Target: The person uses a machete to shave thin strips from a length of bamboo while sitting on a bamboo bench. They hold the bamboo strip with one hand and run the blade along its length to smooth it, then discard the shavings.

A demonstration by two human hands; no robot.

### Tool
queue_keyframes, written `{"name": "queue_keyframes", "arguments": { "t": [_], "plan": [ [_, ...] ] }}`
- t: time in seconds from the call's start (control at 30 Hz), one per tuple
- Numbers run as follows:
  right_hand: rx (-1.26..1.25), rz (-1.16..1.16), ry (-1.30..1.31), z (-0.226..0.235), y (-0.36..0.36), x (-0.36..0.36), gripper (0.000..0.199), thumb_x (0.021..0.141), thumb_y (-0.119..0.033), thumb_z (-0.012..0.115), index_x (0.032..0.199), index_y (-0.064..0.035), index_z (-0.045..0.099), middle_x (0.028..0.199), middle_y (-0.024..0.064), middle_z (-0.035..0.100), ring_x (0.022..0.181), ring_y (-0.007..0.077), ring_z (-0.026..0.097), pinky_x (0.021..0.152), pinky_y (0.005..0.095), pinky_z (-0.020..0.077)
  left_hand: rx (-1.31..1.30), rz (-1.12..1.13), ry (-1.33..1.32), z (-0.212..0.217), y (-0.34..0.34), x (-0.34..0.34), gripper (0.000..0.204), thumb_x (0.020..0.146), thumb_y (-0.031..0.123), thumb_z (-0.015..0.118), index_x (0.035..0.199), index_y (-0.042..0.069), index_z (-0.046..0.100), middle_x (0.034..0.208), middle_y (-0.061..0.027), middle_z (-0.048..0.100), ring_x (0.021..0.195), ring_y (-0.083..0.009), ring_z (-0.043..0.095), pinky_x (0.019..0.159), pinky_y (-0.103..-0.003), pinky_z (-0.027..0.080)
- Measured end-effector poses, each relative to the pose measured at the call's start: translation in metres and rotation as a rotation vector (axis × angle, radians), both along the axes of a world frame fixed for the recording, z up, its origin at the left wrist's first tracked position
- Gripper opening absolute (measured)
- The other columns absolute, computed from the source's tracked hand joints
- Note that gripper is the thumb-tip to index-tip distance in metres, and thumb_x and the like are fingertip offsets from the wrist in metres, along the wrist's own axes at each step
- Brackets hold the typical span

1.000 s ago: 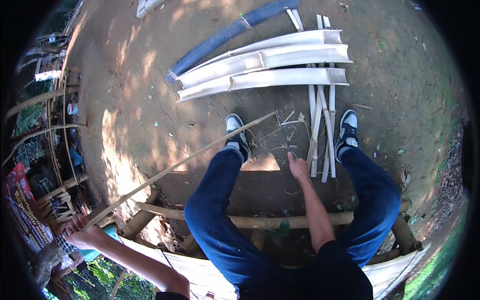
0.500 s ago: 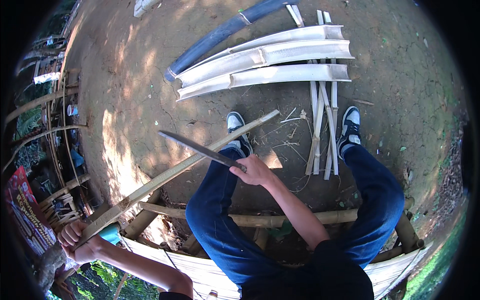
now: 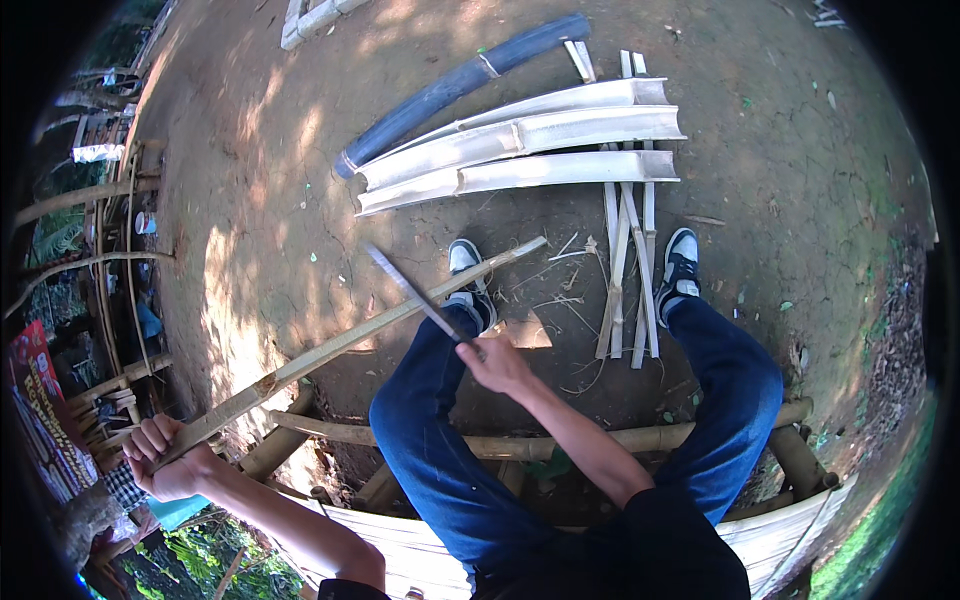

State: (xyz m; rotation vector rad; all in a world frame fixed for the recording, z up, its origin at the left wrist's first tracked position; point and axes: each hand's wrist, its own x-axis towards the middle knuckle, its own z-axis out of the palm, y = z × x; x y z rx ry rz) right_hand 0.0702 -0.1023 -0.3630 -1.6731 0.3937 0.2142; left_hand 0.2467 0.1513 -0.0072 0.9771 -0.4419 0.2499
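Note:
My left hand (image 3: 170,458) grips the near end of a long bamboo strip (image 3: 330,362), at the lower left. The strip slants up and away to the right, its far end above my left shoe (image 3: 466,262). In my right hand (image 3: 497,364), closed round its handle, is a machete (image 3: 412,290). Its dark blade points up and to the left and crosses the strip over my left knee and shin. Whether the blade touches the strip, I cannot tell. The fingers of the right hand hide most of the handle.
Split bamboo halves (image 3: 560,131) lie ahead across narrow strips (image 3: 616,270) on the dirt ground. Behind them is a dark whole bamboo pole (image 3: 440,97). I sit on a bamboo bench (image 3: 800,545) with a front rail (image 3: 640,438). A bamboo fence (image 3: 100,260) and a banner (image 3: 45,420) stand left.
The machete has swung so its tip points more upward and sits further right, and my right hand has shifted slightly down. The strip stays in my left hand. The whole view has shifted a little.

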Motion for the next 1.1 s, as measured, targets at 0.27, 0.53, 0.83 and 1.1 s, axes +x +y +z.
{"name": "queue_keyframes", "arguments": {
  "t": [0.27,0.53,0.83,1.1],
  "plan": [
    [-0.113,0.032,-0.440,0.016,0.021,0.041,0.060,0.083,-0.059,0.052,0.064,-0.0018,0.058,0.054,0.0188,0.055,0.056,0.0379,0.061,0.056,0.0447,0.0502,0.007,-0.004,0.039,0.010,-0.014,0.006,0.019,0.079,0.013,0.044,0.064,0.012,0.033,0.056,0.0017,0.022,0.049,-0.0123,0.020,0.049,-0.029,0.020],
    [-0.139,0.040,0.537,-0.118,-0.001,-0.055,0.059,0.086,-0.053,0.050,0.094,0.0024,0.068,0.086,0.0262,0.065,0.085,0.0405,0.064,0.080,0.0462,0.0499,0.105,0.103,0.047,0.006,0.012,0.062,0.023,0.080,0.012,0.042,0.061,0.013,0.029,0.057,0.0019,0.020,0.049,-0.0121,0.019,0.047,-0.028,0.018],
    [-0.098,-0.415,0.568,-0.153,-0.049,-0.125,0.060,0.090,-0.054,0.047,0.067,0.0001,0.057,0.059,0.0146,0.057,0.054,0.0268,0.057,0.052,0.0372,0.0439,0.061,-0.072,-0.018,0.014,-0.015,0.046,0.019,0.083,0.014,0.044,0.066,0.012,0.033,0.059,0.0020,0.022,0.052,-0.0117,0.020,0.051,-0.029,0.019],
    [0.539,-0.769,0.263,-0.077,-0.034,-0.066,0.056,0.095,-0.054,0.040,0.065,-0.0066,0.044,0.049,0.0001,0.041,0.036,0.0094,0.038,0.033,0.0241,0.0302,0.014,0.007,-0.063,0.004,-0.035,-0.015,0.020,0.084,0.016,0.043,0.067,0.012,0.033,0.058,0.0024,0.020,0.051,-0.0113,0.018,0.048,-0.028,0.017]
  ]
}}
